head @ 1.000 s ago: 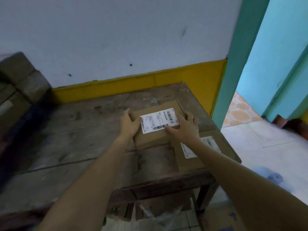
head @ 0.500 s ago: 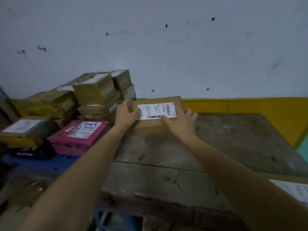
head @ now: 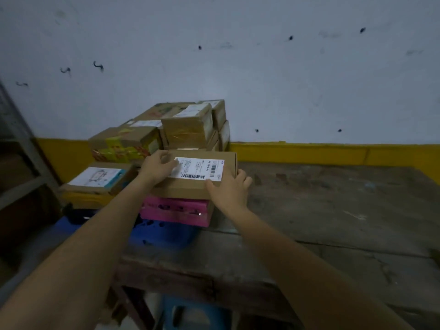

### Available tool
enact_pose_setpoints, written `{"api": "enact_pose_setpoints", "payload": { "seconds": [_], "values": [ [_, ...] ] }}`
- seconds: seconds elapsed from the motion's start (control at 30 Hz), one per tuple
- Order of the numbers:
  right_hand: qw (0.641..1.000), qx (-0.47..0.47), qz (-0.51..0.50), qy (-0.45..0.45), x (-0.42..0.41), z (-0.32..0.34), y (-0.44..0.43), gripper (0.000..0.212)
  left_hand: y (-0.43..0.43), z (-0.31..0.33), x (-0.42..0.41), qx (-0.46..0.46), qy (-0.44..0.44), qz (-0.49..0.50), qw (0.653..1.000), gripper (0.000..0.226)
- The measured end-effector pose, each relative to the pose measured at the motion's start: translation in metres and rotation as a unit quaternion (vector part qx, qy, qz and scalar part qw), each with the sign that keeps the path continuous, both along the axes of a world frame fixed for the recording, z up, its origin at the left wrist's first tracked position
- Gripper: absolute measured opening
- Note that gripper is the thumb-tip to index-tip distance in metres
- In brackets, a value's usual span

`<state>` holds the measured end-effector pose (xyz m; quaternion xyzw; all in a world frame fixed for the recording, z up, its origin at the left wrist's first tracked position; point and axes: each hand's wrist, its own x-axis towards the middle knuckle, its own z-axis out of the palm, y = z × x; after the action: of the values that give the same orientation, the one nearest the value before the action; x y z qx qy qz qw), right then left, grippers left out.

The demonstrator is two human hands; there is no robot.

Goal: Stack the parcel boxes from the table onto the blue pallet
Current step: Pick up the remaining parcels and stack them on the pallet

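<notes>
The parcel box (head: 185, 190) has swung left off the table (head: 333, 210), now crosswise directly over the pink box (head: 173, 210) on the blue pallet (head: 164, 234), left hand (head: 158, 169) and right hand (head: 229, 190) gripping its ends

White wall (head: 262, 79) with dark specks above a yellow band (head: 333, 153)

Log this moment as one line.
hands: left hand and right hand grip labelled box | box: directly above pink box on blue pallet, contact unclear
</notes>
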<state>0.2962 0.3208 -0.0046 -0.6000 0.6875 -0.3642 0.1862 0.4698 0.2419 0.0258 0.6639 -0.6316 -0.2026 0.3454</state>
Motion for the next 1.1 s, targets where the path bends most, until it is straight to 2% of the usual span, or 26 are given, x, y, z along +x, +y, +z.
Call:
{"api": "enact_pose_setpoints", "payload": {
  "seconds": [0.13, 0.27, 0.37, 0.5, 0.73, 0.9, 1.1],
  "values": [
    [1.0, 0.023, -0.004, -0.007, 0.022, -0.007, -0.003, 0.056, -0.014, -0.01, 0.017, 0.008, -0.002, -0.027, 1.0, 0.045],
    [0.999, 0.047, -0.014, -0.002, 0.032, -0.016, -0.008, 0.055, -0.026, -0.021, 0.023, 0.016, -0.044, -0.07, 0.996, 0.033],
    [0.998, 0.053, -0.033, 0.005, 0.038, -0.019, -0.012, 0.054, -0.033, -0.029, 0.026, 0.046, -0.07, -0.086, 0.993, 0.038],
    [0.998, 0.048, -0.034, 0.015, 0.045, -0.019, -0.019, 0.054, -0.041, -0.034, 0.031, 0.035, -0.103, -0.084, 0.991, 0.037],
    [0.998, 0.044, -0.024, 0.024, 0.056, -0.02, -0.027, 0.055, -0.043, -0.031, 0.032, 0.041, -0.234, -0.048, 0.97, 0.039],
    [0.999, 0.037, -0.026, 0.028, 0.059, -0.021, -0.032, 0.056, -0.044, -0.036, 0.034, 0.063, -0.264, -0.046, 0.961, 0.051],
    [0.999, 0.031, -0.023, 0.027, 0.062, -0.024, -0.034, 0.058, -0.045, -0.037, 0.035, 0.049, -0.263, -0.046, 0.962, 0.052]
  ]
}}
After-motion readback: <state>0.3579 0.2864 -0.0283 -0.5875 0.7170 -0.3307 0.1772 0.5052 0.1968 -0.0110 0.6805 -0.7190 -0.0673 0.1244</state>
